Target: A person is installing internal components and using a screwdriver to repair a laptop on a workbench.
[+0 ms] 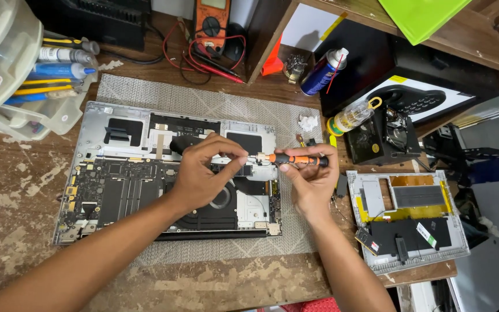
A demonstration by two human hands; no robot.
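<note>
multimeter point(212, 23) | blue spray can point(323, 71) | green sheet point(420, 17) | desk phone point(414, 101) | grey mat point(203, 101)

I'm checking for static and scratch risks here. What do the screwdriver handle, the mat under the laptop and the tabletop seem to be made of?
The screwdriver handle looks like black and orange plastic or rubber, matte, with a bright metal tip. The mat looks like woven grey fabric or mesh, judging by its fine weave. The tabletop looks like brown wood with its coating worn off in pale patches.

Bare mat point(145, 92) behind the opened laptop point(116, 190) lies free; spray can point(322, 72) and bottle point(350, 117) crowd the right.
</note>
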